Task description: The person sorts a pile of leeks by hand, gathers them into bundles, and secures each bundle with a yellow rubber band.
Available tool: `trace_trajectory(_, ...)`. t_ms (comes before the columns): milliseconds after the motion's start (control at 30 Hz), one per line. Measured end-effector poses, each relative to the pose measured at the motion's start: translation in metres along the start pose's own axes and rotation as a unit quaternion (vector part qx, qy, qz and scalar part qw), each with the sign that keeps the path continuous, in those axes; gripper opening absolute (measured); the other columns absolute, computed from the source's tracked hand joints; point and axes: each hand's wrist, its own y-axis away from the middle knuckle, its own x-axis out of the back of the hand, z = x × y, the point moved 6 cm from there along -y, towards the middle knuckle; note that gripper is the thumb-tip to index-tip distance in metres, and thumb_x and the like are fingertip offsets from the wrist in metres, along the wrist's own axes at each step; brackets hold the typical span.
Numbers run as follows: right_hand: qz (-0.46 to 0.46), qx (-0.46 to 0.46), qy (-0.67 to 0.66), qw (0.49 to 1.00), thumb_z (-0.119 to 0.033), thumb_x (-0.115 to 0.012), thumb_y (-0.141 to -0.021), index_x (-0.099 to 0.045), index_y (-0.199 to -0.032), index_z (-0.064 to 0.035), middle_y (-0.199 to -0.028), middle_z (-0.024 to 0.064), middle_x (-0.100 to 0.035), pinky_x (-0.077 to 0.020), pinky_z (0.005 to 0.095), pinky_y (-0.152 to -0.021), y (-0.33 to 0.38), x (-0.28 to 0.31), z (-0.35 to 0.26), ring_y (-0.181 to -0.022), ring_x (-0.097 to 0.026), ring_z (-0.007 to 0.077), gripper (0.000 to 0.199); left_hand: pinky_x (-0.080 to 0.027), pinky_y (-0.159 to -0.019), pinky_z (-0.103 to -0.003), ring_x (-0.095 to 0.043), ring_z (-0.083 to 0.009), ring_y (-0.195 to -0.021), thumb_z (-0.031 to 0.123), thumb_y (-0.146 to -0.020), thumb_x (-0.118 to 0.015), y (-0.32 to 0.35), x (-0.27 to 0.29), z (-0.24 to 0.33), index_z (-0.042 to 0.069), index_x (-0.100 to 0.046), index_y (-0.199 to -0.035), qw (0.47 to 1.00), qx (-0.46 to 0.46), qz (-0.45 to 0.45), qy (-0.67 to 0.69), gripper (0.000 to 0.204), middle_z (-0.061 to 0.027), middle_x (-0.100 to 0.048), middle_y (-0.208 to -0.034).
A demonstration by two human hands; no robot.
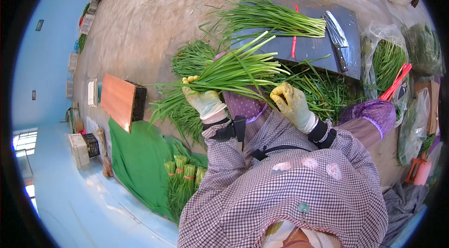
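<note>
Largest is the dusty brown floor (149, 28), with a rumpled bright green cloth (133, 157) spread over it on the person's left. Ahead stands a dark blue-grey rectangular slab (262, 41), and a heap of loose green leaves (327, 91) lies between it and the person. A long bunch of slender green stalks with pale ends (238, 71) is raised in front of the lap, clamped in the left gloved hand (202, 96); a second bunch of green stalks (273, 18) rests on the slab. Just beside its pale ends lies a broad-bladed steel knife with a dark handle (337, 35). The right gloved hand (291, 103), apart from the left, curls its fingers near the raised bunch's pale ends; I cannot tell whether it pinches anything. A narrow red strip (293, 47) runs beneath the second bunch.
</note>
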Motion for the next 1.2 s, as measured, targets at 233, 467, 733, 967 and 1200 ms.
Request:
trace_trajectory(233, -0.031, 0.12, 0.093, 0.988, -0.036, -0.077, -0.084, -0.063, -0.107, -0.0118, -0.097, 0.0077, -0.064, -0.0511, 0.0431, -0.072, -0.003, -0.016, -0.02, -0.086, -0.065, 0.0297, 0.036, -0.056, -0.082, -0.035, -0.063, -0.0169, -0.082, 0.02, -0.101, -0.065, -0.002, 0.0, 0.0, 0.01, -0.063, -0.098, 1.0, 0.009, 0.012, -0.005, 0.01, -0.0003, -0.066, -0.087)
trace_trajectory(467, -0.096, 0.016, 0.143, 0.985, -0.038, -0.074, -0.085, -0.062, -0.104, -0.0076, -0.095, 0.0103, -0.06, -0.0511, 0.0437, -0.074, -0.021, -0.053, -0.001, -0.088, -0.063, 0.0311, 0.038, -0.056, -0.083, -0.035, -0.064, -0.0175, -0.082, 0.019, -0.1, -0.066, -0.003, 0.002, 0.0, 0.009, -0.065, -0.099, 1.0, 0.013, 0.013, 0.012, 0.009, -0.0014, -0.067, -0.087)
trace_trajectory(733, -0.07, 0.03, 0.115, 0.99, -0.038, -0.073, -0.085, -0.063, -0.102, -0.0097, -0.093, 0.0107, -0.061, -0.052, 0.043, -0.074, -0.038, -0.048, 0.004, -0.086, -0.064, 0.0321, 0.034, -0.057, -0.083, -0.036, -0.064, -0.0179, -0.082, 0.018, -0.1, -0.066, 0.0, 0.005, 0.001, 0.009, -0.066, -0.101, 1.0, 0.001, -0.006, 0.017, 0.009, -0.0025, -0.068, -0.088)
trace_trajectory(967, -0.043, 0.169, 0.13, 0.976, -0.029, -0.067, -0.089, -0.063, -0.092, -0.012, -0.086, 0.0071, -0.059, -0.0521, 0.0402, -0.071, -0.042, -0.052, -0.002, -0.081, -0.064, 0.0277, 0.018, -0.058, -0.083, -0.036, -0.065, -0.0183, -0.083, 0.016, -0.097, -0.068, -0.008, 0.013, 0.0, 0.008, -0.065, -0.099, 0.999, 0.044, -0.004, 0.011, 0.009, -0.0028, -0.068, -0.088)
trace_trajectory(1200, -0.224, 0.161, 0.293, 0.915, -0.02, -0.068, -0.086, -0.064, -0.084, -0.0095, -0.083, 0.0086, -0.061, -0.0505, 0.0436, -0.066, -0.021, -0.04, 0.033, -0.077, -0.063, 0.0289, 0.011, -0.058, -0.084, -0.035, -0.065, -0.0191, -0.084, 0.015, -0.096, -0.069, -0.019, 0.024, 0.002, 0.007, -0.066, -0.101, 0.997, 0.056, -0.044, 0.026, 0.01, -0.0036, -0.068, -0.088)
